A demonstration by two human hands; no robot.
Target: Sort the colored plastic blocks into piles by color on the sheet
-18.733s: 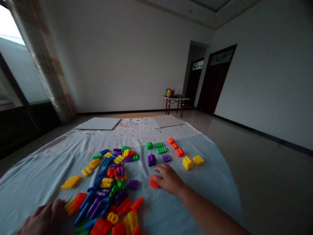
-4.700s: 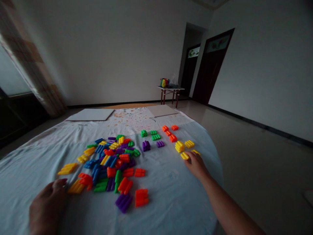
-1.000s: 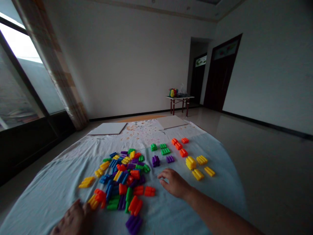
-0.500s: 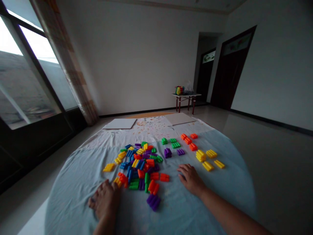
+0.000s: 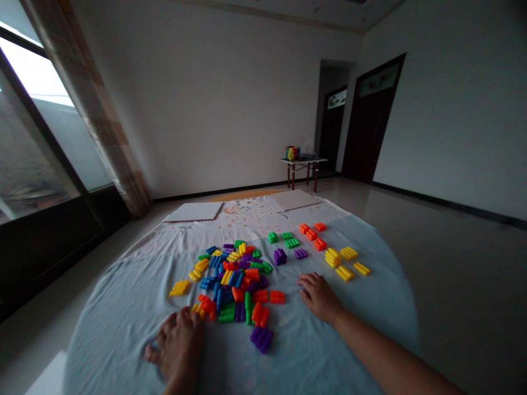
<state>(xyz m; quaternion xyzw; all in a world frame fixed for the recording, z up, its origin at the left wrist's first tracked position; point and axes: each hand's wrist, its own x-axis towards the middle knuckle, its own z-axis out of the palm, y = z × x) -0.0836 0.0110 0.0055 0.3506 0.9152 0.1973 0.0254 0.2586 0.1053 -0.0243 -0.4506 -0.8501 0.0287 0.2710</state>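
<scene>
A mixed heap of colored plastic blocks, among them a green block [image 5: 226, 312] and a purple block [image 5: 262, 339], lies on the blue cloth. My left hand [image 5: 178, 343] rests on the cloth at the heap's near left, fingers spread, its fingertips beside an orange block [image 5: 207, 306]. On the heap's right, my right hand [image 5: 319, 296] lies on the cloth, fingers apart and nothing in it. Beyond it stand small groups by color: green blocks [image 5: 292, 242], purple blocks [image 5: 280, 256], orange blocks [image 5: 310, 234] and yellow blocks [image 5: 332, 257].
Two flat boards, a white board [image 5: 194, 212] and a beige board [image 5: 297, 200], lie at the far side of the round table [image 5: 135, 307]. Farther back, a small table [image 5: 302, 162] holds a colorful bag [image 5: 292, 153] and a clear plastic bag.
The camera view has shifted slightly. Both hands stay in nearly the same places on the cloth, and the blocks look unchanged.
</scene>
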